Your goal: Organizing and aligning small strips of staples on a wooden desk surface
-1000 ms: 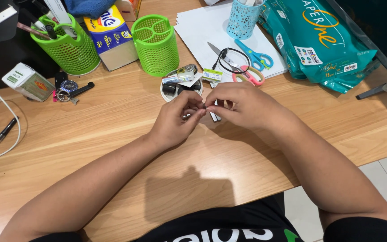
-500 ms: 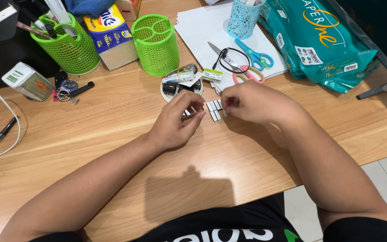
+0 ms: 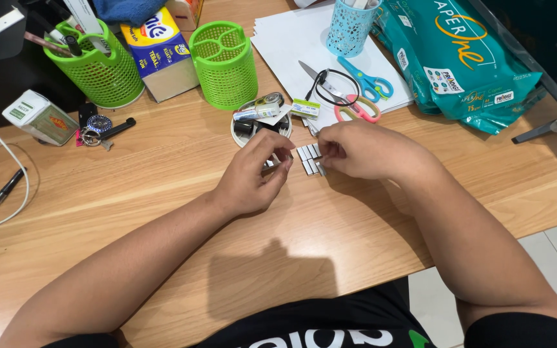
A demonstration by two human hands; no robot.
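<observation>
Right hand (image 3: 362,149) drawn back, pinching staple strips (image 3: 309,159), left hand (image 3: 253,174) pinching small piece, scissors (image 3: 356,96) beyond

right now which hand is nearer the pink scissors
Right. The right hand lies just below the pink scissors, almost touching the handles; the left hand sits further off, down and to their left.
</observation>
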